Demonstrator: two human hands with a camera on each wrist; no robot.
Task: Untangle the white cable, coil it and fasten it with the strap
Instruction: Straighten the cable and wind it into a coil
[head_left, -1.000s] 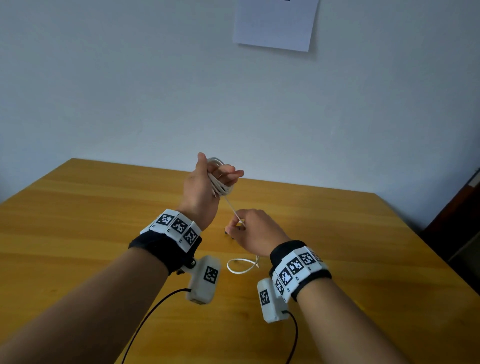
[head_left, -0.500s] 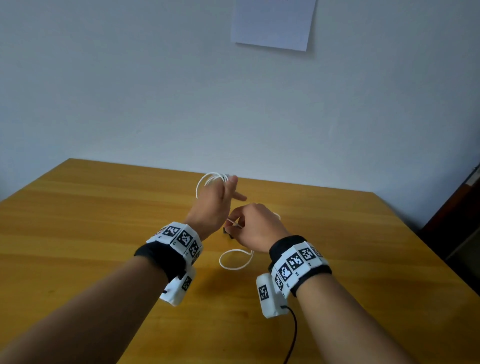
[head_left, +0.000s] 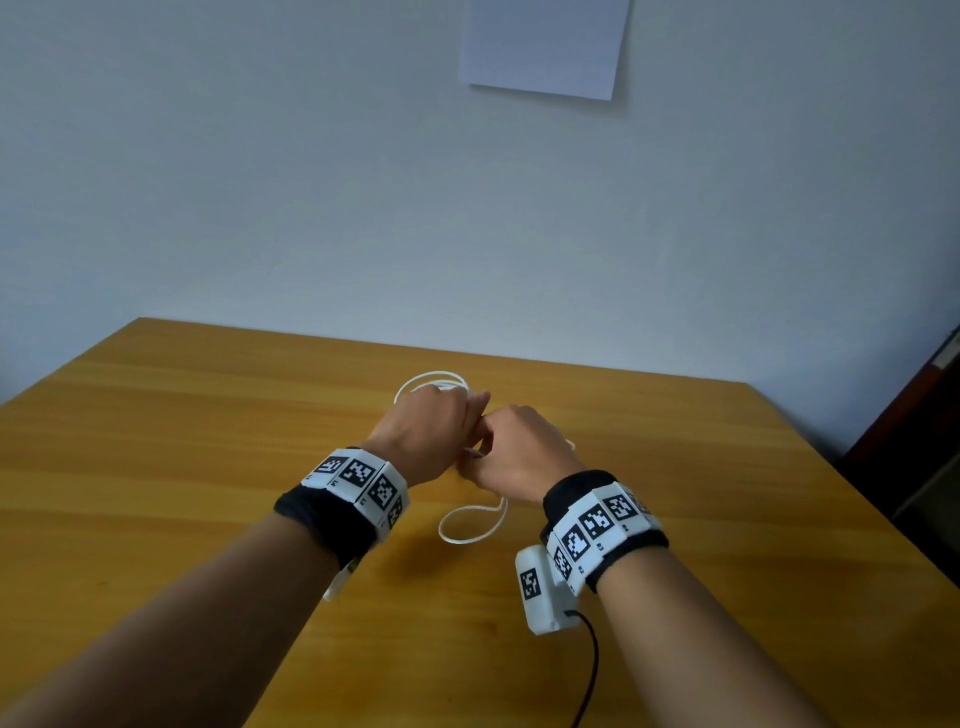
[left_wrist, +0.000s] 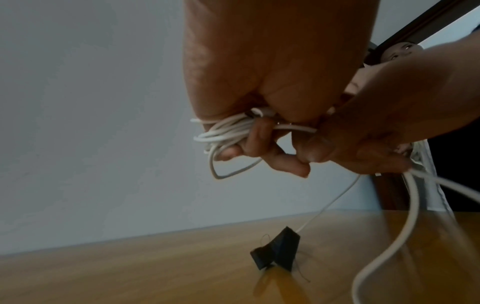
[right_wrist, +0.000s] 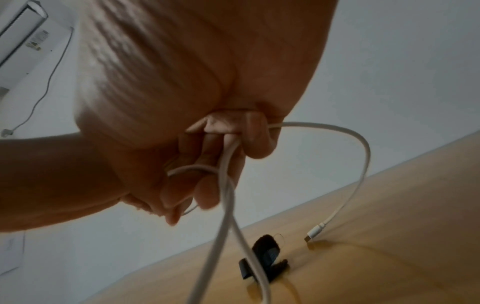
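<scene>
My left hand (head_left: 434, 423) grips several loops of the white cable (left_wrist: 226, 133), with more loops (head_left: 431, 379) arching over its knuckles. Pressed against it, my right hand (head_left: 511, 449) pinches a free stretch of the same cable (right_wrist: 228, 156). A slack loop (head_left: 472, 522) hangs below the hands onto the table (head_left: 182, 441). The cable's plug end (right_wrist: 314, 233) touches the wood. The black strap (left_wrist: 276, 250) lies on the table under the hands, also seen in the right wrist view (right_wrist: 262, 258); it is hidden in the head view.
A white paper sheet (head_left: 543, 44) is fixed to the wall behind the table. Dark furniture (head_left: 914, 452) stands beyond the table's right edge. A black lead (head_left: 589, 670) runs from my right wrist camera over the front of the table.
My left hand has come down from its raised position and turned knuckles up, meeting my right hand. The taut cable between them has gone slack into a loop on the table.
</scene>
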